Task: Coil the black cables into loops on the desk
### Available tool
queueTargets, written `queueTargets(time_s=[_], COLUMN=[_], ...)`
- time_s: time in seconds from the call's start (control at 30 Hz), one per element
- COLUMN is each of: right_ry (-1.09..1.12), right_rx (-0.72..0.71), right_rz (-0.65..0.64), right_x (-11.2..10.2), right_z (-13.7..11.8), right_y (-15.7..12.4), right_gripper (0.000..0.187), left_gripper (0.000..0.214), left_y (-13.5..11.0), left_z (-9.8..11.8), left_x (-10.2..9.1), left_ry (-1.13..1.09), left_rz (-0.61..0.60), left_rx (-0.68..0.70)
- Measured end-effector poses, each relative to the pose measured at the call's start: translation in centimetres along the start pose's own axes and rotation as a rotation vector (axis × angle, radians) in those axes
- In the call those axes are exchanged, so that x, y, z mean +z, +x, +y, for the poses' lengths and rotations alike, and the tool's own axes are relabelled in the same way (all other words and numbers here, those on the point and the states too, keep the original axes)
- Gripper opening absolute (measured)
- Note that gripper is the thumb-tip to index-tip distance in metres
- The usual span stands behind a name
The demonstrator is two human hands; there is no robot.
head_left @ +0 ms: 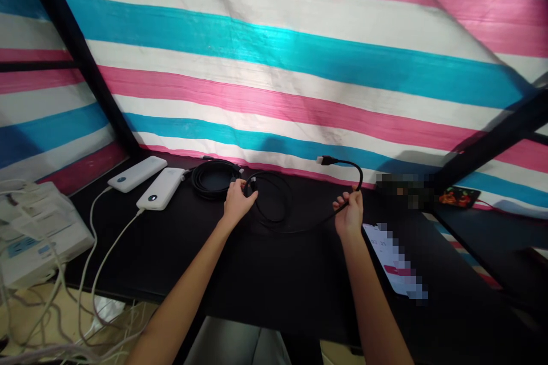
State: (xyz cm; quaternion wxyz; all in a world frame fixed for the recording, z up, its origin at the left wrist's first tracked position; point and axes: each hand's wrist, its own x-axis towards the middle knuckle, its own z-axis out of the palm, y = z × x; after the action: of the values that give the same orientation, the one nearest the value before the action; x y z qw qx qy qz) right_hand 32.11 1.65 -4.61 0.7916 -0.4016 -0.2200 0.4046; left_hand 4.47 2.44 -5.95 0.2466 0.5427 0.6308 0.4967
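Blk USB cable point(358, 178), L hand point(238, 202) pinching it, beside blk coil point(214, 178), R hand point(349, 214) closed on it

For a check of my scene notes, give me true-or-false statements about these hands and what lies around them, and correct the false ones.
1. Two white power banks lie on the black table, each with a white cable attached. True.
2. The left hand holds one of the power banks. False: it is on a loop of black cable.
3. The right hand grips a black cable, its plug standing above the hand. True.
4. A phone lies left of the power banks. False: the phone lies right of the right hand.
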Motion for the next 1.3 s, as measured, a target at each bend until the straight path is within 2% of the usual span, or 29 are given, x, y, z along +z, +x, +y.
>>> queueTargets(time_s=[0.13,0.3,0.4,0.47,0.6,0.7,0.8,0.9,1.07,1.3], right_ry=[0.007,-0.016,-0.015,0.012,0.106,0.159,0.208,0.275,0.353,0.515], right_rx=[-0.007,-0.015,-0.010,-0.002,0.036,0.051,0.029,0.013,0.030,0.146], right_rz=[-0.003,-0.013,-0.016,-0.015,-0.040,-0.072,-0.085,-0.104,-0.169,-0.363], right_x=[-0.2,-0.5,-0.6,-0.6,-0.4,-0.4,-0.7,-1.2,-1.7,-1.7], right_z=[0.0,0.3,0.4,0.6,1.3,1.7,1.4,0.7,-0.4,-1.7], right_y=[0.2,0.4,0.4,0.4,0.4,0.5,0.7,1.1,1.6,1.1], right_gripper=[0.024,0.026,0.027,0.026,0.024,0.022,0.023,0.028,0.035,0.033], left_gripper=[0.027,0.014,0.018,0.023,0.024,0.031,0.040,0.048,0.050,0.055], left_y=[-0.2,-0.5,-0.7,-0.9,-1.6,-1.7,-1.3,-0.8,-0.7,-0.9], left_z=[0.3,1.0,1.3,1.6,2.4,2.7,2.4,2.0,1.8,2.0], left_x=[0.4,0.4,0.4,0.5,0.9,1.0,0.8,0.7,0.5,-0.1], left_ry=[-0.100,-0.189,-0.244,-0.361,-0.712,-0.852,-0.968,-1.029,-0.951,-0.800], left_rz=[0.018,0.055,0.030,-0.048,-0.340,-0.411,-0.413,-0.433,-0.412,-0.256], left_rx=[-0.016,0.185,0.262,0.247,0.083,-0.043,-0.157,-0.188,-0.131,-0.036])
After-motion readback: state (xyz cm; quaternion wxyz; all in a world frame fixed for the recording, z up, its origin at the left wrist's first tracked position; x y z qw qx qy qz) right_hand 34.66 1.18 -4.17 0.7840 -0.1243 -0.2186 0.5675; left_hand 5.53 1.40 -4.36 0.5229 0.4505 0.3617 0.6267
